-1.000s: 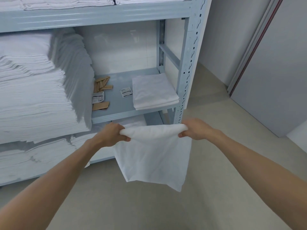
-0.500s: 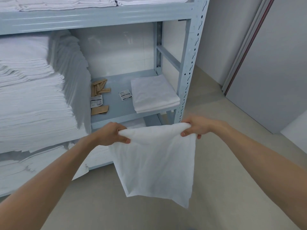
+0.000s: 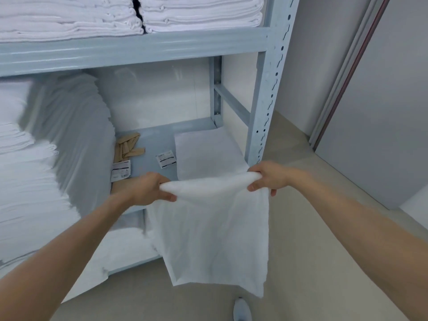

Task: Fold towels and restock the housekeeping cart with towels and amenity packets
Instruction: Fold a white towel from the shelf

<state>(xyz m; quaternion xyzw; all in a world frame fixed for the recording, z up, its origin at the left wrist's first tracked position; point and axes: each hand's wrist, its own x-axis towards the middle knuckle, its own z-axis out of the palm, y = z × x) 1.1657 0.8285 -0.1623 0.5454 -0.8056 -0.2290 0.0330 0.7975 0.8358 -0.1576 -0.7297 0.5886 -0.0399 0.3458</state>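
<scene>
We hold one white towel (image 3: 208,230) up in front of the shelf (image 3: 148,48).

Our left hand (image 3: 148,189) and right hand (image 3: 268,177) each pinch a top corner; its folded top edge runs left to right, the rest hanging floorward. Since a moment ago it has risen nearer the one folded towel (image 3: 206,151). Two white packets (image 3: 165,158) lie there; the brown ones (image 3: 127,147) overlap beyond counting.
</scene>
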